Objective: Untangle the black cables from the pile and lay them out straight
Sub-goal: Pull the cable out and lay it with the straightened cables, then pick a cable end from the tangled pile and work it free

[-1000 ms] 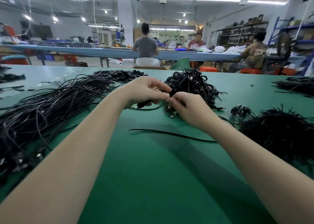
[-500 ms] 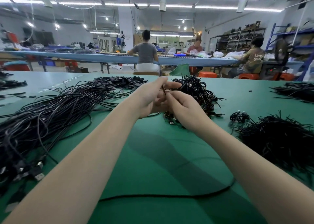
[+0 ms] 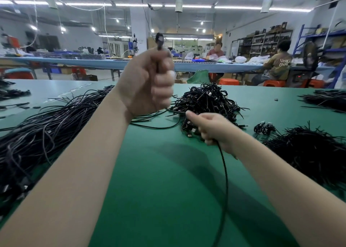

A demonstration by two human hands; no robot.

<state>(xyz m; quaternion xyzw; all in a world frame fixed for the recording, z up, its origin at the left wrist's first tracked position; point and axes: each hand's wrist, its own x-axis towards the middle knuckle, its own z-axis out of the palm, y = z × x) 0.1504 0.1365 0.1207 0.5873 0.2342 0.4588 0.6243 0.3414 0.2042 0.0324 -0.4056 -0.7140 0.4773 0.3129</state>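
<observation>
My left hand (image 3: 148,84) is raised above the green table (image 3: 159,190) as a fist and grips a black cable, whose plug end (image 3: 159,40) sticks up out of it. My right hand (image 3: 211,128) stays low beside the tangled pile of black cables (image 3: 207,100) and holds the same cable (image 3: 225,181), which runs from it down toward me. The pile lies just beyond my right hand, at the table's middle. On the left, a long spread of straightened black cables (image 3: 37,134) lies across the table.
Another heap of black cables (image 3: 309,153) sits at the right, with a small coiled bundle (image 3: 265,128) near it. More cables (image 3: 325,98) lie at the far right edge. Seated people work at a blue bench (image 3: 112,62) behind the table.
My left hand has risen from beside the pile, pulling the cable's plug end up. My right hand has drawn back toward me, and the cable now hangs from it.
</observation>
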